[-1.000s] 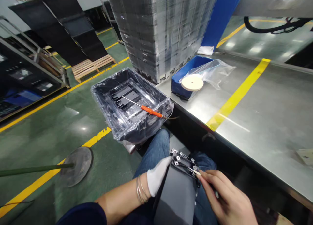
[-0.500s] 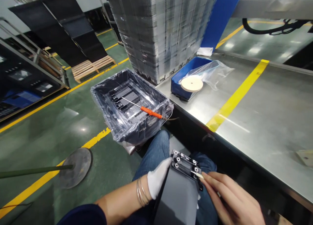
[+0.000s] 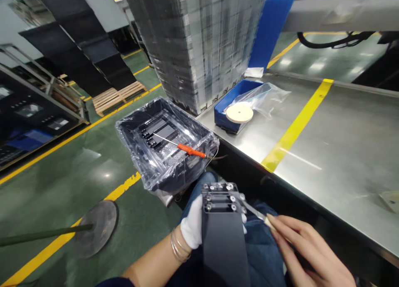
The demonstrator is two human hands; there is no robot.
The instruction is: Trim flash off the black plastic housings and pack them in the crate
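Observation:
My left hand point(image 3: 192, 225), in a white glove, grips a long dark grey plastic part point(image 3: 225, 241) from its left side and beneath. White glove fingertips show at the part's right edge. The part's top end has black slots and several light-ringed holes, slightly blurred. My right hand point(image 3: 308, 247) is bare and pinches the pale handle of a small thin-bladed knife point(image 3: 257, 214). Its blade points left, with the tip at the part's upper right corner; whether it touches cannot be made out. The part rests over my lap, in jeans.
A plastic-lined dark bin point(image 3: 168, 176) at the left holds similar parts, with an orange-handled tool point(image 3: 190, 150) lying across it. A metal table point(image 3: 349, 154) carries a blue box point(image 3: 222, 116), a round cream disc point(image 3: 239, 113) and wrapped stacks point(image 3: 215, 41). A round stand base point(image 3: 98, 224) is on the floor.
The part has turned more upright and shifted slightly left with my left hand. My right hand has moved right, drawing the knife from the slots out to the part's corner.

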